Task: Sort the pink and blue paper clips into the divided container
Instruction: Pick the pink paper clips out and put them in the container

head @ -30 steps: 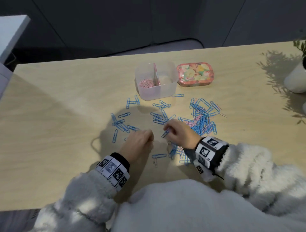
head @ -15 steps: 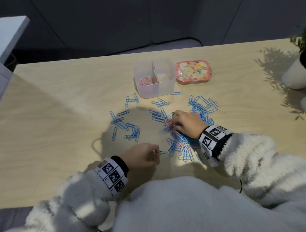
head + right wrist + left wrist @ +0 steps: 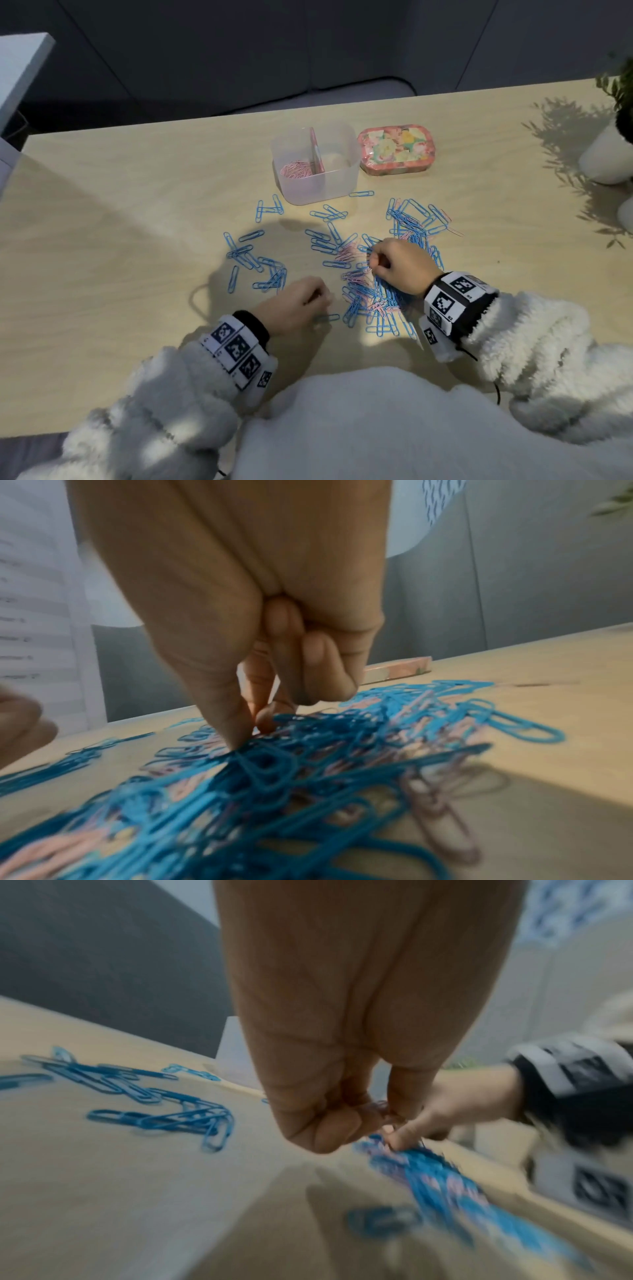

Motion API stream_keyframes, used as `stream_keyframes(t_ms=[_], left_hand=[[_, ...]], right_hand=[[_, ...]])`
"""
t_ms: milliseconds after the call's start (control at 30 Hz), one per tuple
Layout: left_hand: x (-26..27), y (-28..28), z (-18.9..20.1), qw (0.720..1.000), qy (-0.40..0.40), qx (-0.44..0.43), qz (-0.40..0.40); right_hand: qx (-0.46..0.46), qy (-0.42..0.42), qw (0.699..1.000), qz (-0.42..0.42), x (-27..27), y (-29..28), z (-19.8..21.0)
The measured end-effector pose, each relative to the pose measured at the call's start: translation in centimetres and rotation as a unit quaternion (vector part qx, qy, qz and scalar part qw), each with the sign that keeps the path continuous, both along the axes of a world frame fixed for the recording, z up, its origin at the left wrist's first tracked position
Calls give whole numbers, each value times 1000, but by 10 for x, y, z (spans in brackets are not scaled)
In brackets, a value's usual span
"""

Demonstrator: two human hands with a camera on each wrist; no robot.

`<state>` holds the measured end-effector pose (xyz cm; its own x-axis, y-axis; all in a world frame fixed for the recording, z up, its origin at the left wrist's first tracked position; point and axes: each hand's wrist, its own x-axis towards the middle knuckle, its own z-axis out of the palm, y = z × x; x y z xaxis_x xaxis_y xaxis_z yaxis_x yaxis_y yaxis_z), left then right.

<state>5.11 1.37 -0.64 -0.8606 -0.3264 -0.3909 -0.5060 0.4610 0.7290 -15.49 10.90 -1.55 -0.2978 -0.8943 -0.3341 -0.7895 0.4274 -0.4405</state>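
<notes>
From the head view, the desk (image 3: 102,240) is carrying a divided container (image 3: 317,178) toward its far edge, pink clips lying in its left compartment, a floral tin (image 3: 395,149) just beside it. Blue clips (image 3: 255,260) are lying scattered in the middle; a mixed pile (image 3: 373,301) is sitting toward the near edge. The right hand (image 3: 399,265) is reaching into that pile.

From the left wrist, the left hand (image 3: 329,1118) is curling closed, apparently pinching pink clips, though blur obscures them.

From the right wrist, the right hand's fingers (image 3: 236,723) are pinching down into the pile; what they are gripping cannot be told.
</notes>
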Motion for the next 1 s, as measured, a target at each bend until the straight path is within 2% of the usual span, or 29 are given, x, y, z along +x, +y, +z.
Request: stream_keyframes(t_ms=[167,267,333,400,467,500,600,733,833,900,1000], left_hand=[[-34,-25,1,977,65,114,170],[-54,-32,-2,963,53,146,220],[-64,-31,-4,976,31,94,196],[-65,-29,-6,992,0,-22,124],[-59,-28,-12,989,-34,-134,60],[-55,-29,-15,985,-38,-164,46],[-40,-36,-18,978,-43,-198,47],[-24,-45,-12,977,-65,-198,41],[-27,-42,-9,977,-43,-204,34],[-37,-38,-9,978,-16,-207,35],[-54,-34,-8,976,1,-217,29]], right_hand=[[-71,1,997,-17,-6,-6,7],[-66,21,998,7,-1,-24,8],[-48,23,998,20,1,-34,7],[-28,27,998,51,1,-39,7],[-9,44,995,90,2,-40,6],[-6,54,993,104,3,-40,6],[-4,74,990,124,7,-40,3],[6,122,979,162,10,-43,-1],[-4,141,975,174,12,-44,-5],[-25,107,983,144,9,-42,-8],[-72,-20,996,42,-1,-40,-7]])
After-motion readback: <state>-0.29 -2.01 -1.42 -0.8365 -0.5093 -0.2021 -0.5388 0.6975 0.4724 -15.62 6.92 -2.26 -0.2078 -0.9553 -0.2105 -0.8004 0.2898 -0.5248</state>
